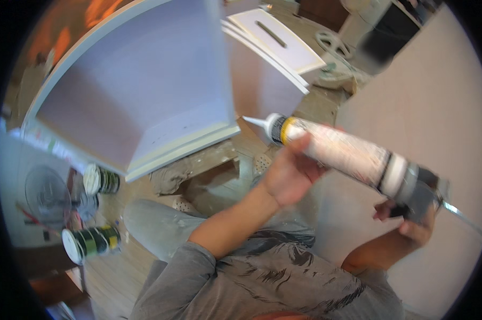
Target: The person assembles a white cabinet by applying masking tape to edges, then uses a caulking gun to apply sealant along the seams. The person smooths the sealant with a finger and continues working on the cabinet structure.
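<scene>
A caulking gun [411,192] with a white sealant tube [342,149] in it lies slanted across my front, its nozzle toward the upper left. Below the tube's front half, my left hand [294,173] is wrapped round it near the yellow band. My right hand [411,224] grips the gun's dark handle at the rear, and the metal rod sticks out beyond it. The nozzle tip is close to the lower right corner of a white box-like panel with raised edges [171,80]; whether they touch I cannot tell.
At left on the floor stand a green-and-white can [101,180] and a green can lying on its side [91,242]. A large pale board [411,106] rises at my right. Behind the panel lie white-edged boards [267,40] with a dark strip on top, and a white reel [334,44].
</scene>
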{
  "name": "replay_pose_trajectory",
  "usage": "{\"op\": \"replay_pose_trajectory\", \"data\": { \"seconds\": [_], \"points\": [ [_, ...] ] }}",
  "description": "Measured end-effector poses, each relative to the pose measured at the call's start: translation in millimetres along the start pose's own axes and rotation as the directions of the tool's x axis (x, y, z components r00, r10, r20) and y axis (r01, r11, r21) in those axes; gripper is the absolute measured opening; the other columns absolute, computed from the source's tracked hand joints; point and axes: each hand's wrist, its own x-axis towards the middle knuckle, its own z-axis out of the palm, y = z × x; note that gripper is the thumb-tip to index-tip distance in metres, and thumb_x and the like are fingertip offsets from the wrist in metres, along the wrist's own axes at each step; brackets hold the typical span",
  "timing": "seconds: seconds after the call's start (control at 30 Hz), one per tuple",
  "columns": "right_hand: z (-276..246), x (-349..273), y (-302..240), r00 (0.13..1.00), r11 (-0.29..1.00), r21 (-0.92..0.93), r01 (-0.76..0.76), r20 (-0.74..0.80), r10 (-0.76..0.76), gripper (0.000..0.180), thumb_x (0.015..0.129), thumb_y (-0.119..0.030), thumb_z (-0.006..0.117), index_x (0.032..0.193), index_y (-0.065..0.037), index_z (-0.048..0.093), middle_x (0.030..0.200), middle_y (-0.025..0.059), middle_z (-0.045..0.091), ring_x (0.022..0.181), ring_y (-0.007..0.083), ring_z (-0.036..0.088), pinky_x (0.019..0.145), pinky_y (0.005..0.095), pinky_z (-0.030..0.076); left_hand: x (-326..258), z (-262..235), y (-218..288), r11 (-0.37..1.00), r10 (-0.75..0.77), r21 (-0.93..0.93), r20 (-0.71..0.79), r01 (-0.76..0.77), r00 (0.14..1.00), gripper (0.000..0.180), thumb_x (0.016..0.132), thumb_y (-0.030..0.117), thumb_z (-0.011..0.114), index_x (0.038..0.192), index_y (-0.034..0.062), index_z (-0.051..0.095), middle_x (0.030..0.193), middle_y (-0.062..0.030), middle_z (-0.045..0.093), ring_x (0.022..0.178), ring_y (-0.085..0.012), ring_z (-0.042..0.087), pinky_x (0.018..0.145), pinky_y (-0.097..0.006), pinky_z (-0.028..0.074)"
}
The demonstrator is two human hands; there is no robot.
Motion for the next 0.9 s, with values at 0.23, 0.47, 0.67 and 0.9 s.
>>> {"op": "replay_pose_trajectory", "data": {
  "seconds": [0.23, 0.47, 0.67, 0.9],
  "points": [
    [53.8, 101.8, 92.1, 0.973, 0.940, 0.253, -0.230, 0.067, 0.220, 0.035, 0.097, -0.024, 0.073, 0.119, 0.002, 0.065, 0.096, 0.0058, 0.071, 0.091, 0.0149, 0.067, 0.082, 0.0308, 0.052, 78.3, -86.5, 40.0, 0.950, 0.252, -0.086, -0.353, -0.300, 0.901, 0.041, 0.103, 0.026, 0.064, 0.132, -0.0008, 0.054, 0.133, -0.0206, 0.066, 0.124, -0.0327, 0.064, 0.108, -0.048, 0.054],
    [78.3, 139.4, 165.2, 0.948, 0.867, 0.393, -0.307, 0.044, 0.316, 0.030, 0.101, -0.026, 0.068, 0.113, 0.000, 0.064, 0.093, 0.0072, 0.070, 0.088, 0.0172, 0.068, 0.082, 0.0329, 0.052, 100.9, -150.5, 47.1, 0.933, 0.342, 0.045, -0.427, -0.358, 0.837, 0.036, 0.103, 0.017, 0.064, 0.131, -0.0009, 0.051, 0.129, -0.0220, 0.065, 0.125, -0.0348, 0.063, 0.109, -0.053, 0.052],
    [86.2, 164.0, 183.2, 0.955, 0.884, 0.361, -0.295, 0.107, 0.275, 0.026, 0.102, -0.024, 0.066, 0.111, 0.000, 0.063, 0.092, 0.0071, 0.068, 0.086, 0.0176, 0.068, 0.081, 0.0336, 0.052, 105.0, -164.9, 67.1, 0.912, 0.396, 0.092, -0.452, -0.400, 0.799, 0.035, 0.103, 0.018, 0.065, 0.129, -0.0017, 0.053, 0.132, -0.0221, 0.062, 0.128, -0.0347, 0.060, 0.111, -0.053, 0.051],
    [99.7, 175.7, 190.2, 0.949, 0.848, 0.428, -0.313, 0.105, 0.297, 0.024, 0.102, -0.023, 0.066, 0.108, 0.000, 0.062, 0.090, 0.0067, 0.066, 0.082, 0.0169, 0.067, 0.078, 0.0324, 0.052, 110.5, -177.5, 78.3, 0.910, 0.398, 0.086, -0.464, -0.406, 0.792, 0.033, 0.103, 0.018, 0.065, 0.126, -0.0025, 0.054, 0.129, -0.0235, 0.064, 0.125, -0.0351, 0.062, 0.111, -0.053, 0.051]
  ]
}}
